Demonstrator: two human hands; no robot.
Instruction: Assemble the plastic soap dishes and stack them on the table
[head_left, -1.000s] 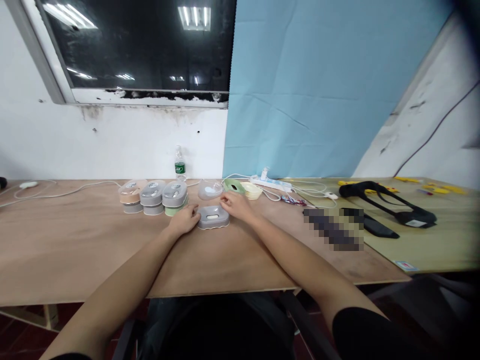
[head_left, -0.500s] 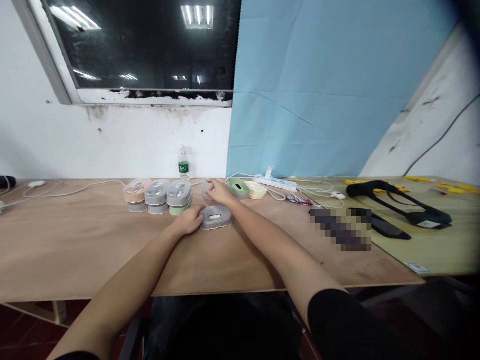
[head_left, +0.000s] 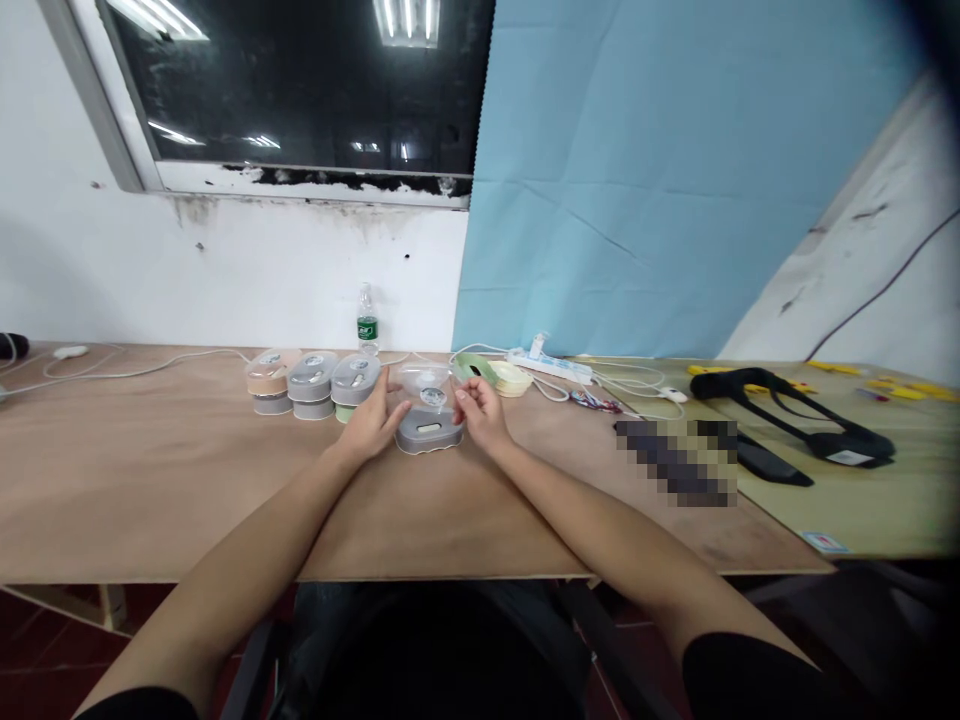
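Observation:
A clear plastic lid (head_left: 417, 385) with a round label is tilted up above a grey oval container (head_left: 430, 436), which has a cream piece in its slot. My right hand (head_left: 481, 412) pinches the lid's right edge between thumb and fingers. At its left side my left hand (head_left: 369, 420) is open, thumb and fingers apart, close to the lid and the container; whether it touches them I cannot tell. Just left stand stacked oval containers with clear lids: a grey one over green (head_left: 355, 378), a grey pair (head_left: 310, 377) and a peach one over grey (head_left: 268, 376).
Behind my right hand lie a green oval piece (head_left: 474, 368) and cream oval pieces (head_left: 513, 380). A water bottle (head_left: 367, 325) stands by the wall. A power strip (head_left: 551, 368) with white cables runs along the back. Black strap-like gear (head_left: 844, 440) lies at the right.
My right hand has come back toward me from behind the grey container, bringing the clear lid over it. My left hand has let go of the container's side and opened.

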